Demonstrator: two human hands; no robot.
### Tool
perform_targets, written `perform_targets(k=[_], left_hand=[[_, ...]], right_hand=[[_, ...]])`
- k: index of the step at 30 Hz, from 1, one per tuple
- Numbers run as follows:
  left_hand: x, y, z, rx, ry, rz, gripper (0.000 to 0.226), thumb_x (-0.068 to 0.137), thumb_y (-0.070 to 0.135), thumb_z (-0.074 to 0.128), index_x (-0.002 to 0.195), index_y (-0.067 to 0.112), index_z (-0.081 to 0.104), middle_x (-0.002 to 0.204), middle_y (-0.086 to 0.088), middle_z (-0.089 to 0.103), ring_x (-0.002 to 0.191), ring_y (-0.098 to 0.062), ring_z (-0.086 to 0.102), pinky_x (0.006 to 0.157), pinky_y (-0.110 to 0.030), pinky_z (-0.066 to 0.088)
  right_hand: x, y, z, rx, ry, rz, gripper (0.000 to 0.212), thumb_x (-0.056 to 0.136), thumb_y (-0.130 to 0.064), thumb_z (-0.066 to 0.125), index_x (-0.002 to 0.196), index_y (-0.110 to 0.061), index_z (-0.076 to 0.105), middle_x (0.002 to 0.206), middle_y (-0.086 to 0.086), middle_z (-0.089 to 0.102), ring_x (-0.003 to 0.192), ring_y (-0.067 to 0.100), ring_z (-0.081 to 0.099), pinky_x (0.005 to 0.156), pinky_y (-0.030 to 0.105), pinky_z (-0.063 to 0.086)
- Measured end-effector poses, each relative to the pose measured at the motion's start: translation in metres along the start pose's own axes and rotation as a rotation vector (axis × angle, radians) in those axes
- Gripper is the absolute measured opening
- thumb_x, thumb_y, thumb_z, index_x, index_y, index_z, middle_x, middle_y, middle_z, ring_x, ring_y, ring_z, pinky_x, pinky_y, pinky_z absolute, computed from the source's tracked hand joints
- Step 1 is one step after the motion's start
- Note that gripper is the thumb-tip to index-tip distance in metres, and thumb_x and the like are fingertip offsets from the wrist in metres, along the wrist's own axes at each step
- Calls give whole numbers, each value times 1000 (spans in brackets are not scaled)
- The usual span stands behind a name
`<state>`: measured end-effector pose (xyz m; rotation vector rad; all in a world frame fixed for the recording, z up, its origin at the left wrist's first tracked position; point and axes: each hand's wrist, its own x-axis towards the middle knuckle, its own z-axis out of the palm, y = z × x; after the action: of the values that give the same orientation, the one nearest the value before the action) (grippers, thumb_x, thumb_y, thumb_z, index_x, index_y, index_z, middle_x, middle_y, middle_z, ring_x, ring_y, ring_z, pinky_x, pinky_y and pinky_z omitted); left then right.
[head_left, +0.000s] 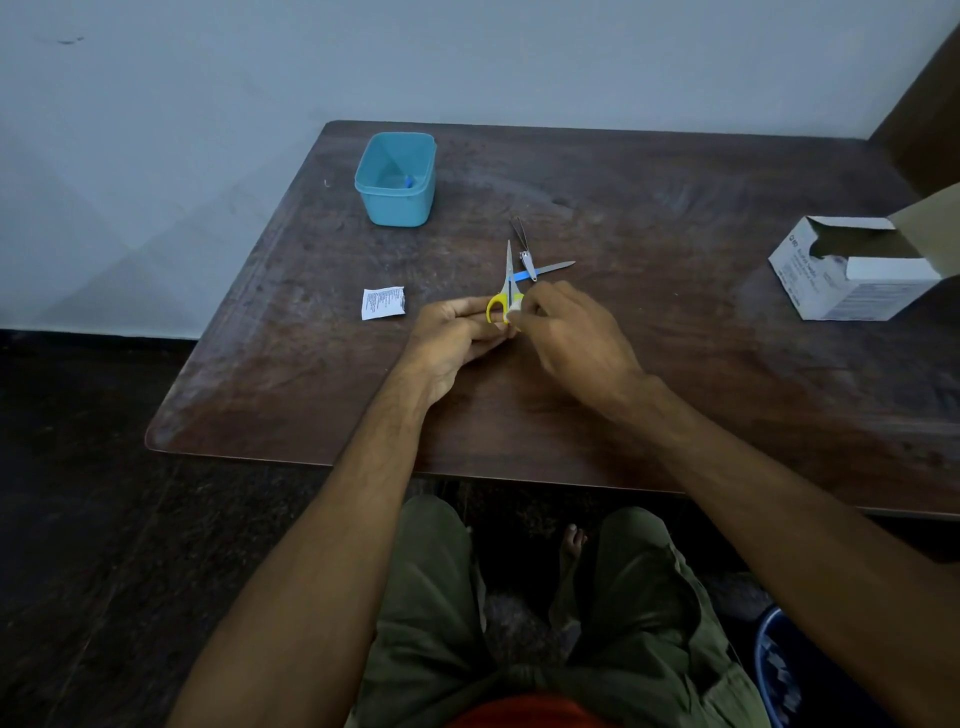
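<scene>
Yellow-handled scissors (505, 291) point away from me at the middle of the dark wooden table (675, 208). My left hand (457, 338) grips the yellow handle loops with curled fingers. My right hand (571, 332) pinches something small and pale at the scissors' handle; what it is cannot be told. Just beyond the blades lie a nail clipper (525, 260) and a blue-handled metal file (550, 268), crossing each other.
A small white sachet (383, 303) lies to the left of my hands. A turquoise plastic tub (396, 179) stands at the back left with a small blue item inside. An opened white carton (852, 270) sits at the right edge. My knees are below the table's front edge.
</scene>
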<state>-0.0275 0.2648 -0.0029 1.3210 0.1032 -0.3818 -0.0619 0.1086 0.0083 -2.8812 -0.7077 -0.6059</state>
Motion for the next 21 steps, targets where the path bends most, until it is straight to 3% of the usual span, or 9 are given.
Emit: perform_targets(k=[3, 6, 10, 17, 21], left_hand=[[0, 0, 0, 20, -1, -8, 27, 83, -14, 59, 101, 4, 68, 90, -7, 73, 79, -12, 71, 70, -19, 56], [0, 1, 0, -2, 16, -15, 26, 83, -13, 59, 106, -3, 66, 91, -12, 72, 78, -16, 71, 71, -20, 57], [-1, 3, 1, -21, 33, -29, 27, 83, -13, 60, 109, -7, 65, 90, -13, 72, 77, -16, 71, 73, -21, 57], [0, 3, 2, -22, 33, -29, 22, 83, -12, 60, 98, 2, 69, 85, -6, 75, 78, -13, 72, 70, -19, 57], [0, 3, 1, -29, 36, -40, 22, 83, -12, 61, 99, 0, 69, 90, -12, 73, 79, -17, 71, 72, -21, 57]], right_hand=[[-10, -1, 0, -2, 11, -36, 26, 86, -11, 48, 100, -8, 70, 89, 10, 61, 77, 31, 55, 61, 36, 43], [-5, 6, -3, -21, 37, 41, 20, 81, -2, 60, 98, -5, 70, 92, 12, 63, 81, 32, 58, 63, 36, 44], [6, 11, -4, -24, 69, 139, 19, 80, 1, 62, 97, -4, 69, 95, 12, 63, 84, 33, 57, 65, 34, 41], [-17, -2, 6, -51, 80, 4, 7, 87, -10, 64, 91, -7, 69, 87, 9, 63, 74, 30, 57, 59, 35, 43], [-5, 7, 2, 13, 105, 136, 16, 85, -4, 59, 99, -5, 69, 91, 12, 63, 78, 32, 57, 59, 36, 45]])
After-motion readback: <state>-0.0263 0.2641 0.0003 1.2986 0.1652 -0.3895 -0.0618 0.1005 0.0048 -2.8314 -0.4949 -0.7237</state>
